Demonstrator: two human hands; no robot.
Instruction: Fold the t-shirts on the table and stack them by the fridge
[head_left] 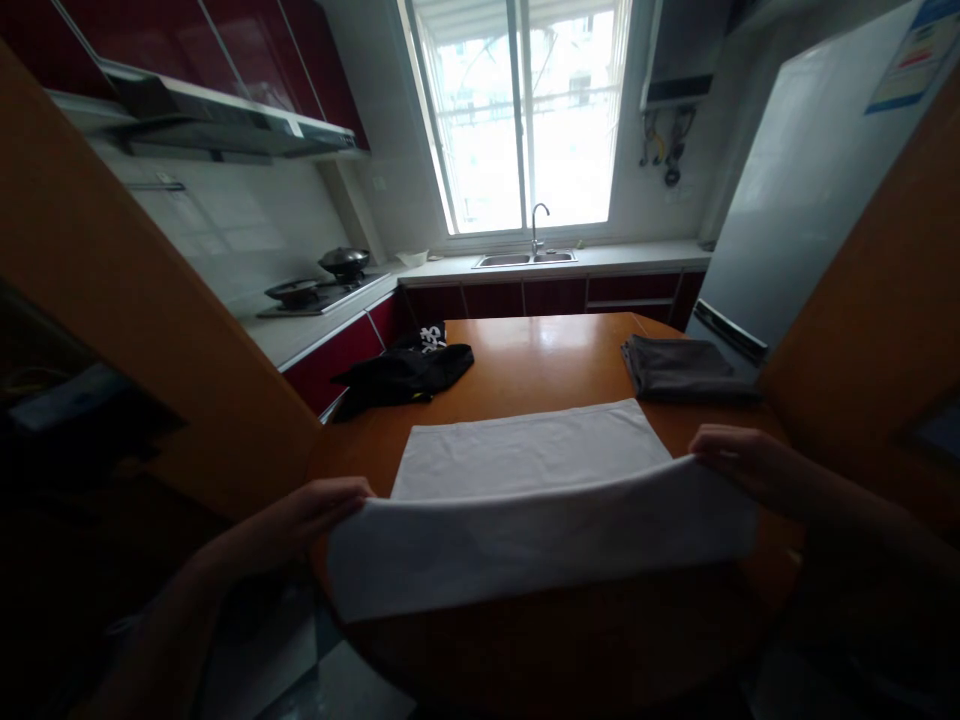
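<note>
A white cloth (525,455), perhaps a garment, lies partly flat on the wooden table (540,355). Its near part is lifted and stretched between my two hands, hanging down toward the table's front. My left hand (326,503) pinches the raised edge at the left, and my right hand (727,450) pinches it at the right. A slight sag shows in the edge between them. Whether the cloth is one layer or several, I cannot tell.
Black clothing (409,370) with white print is heaped at the table's far left. A folded grey cloth (682,368) rests at the far right. Beyond stand a stove with pans (345,262), a sink (525,259) and a fridge (806,190). Wooden door-frame panels flank both sides.
</note>
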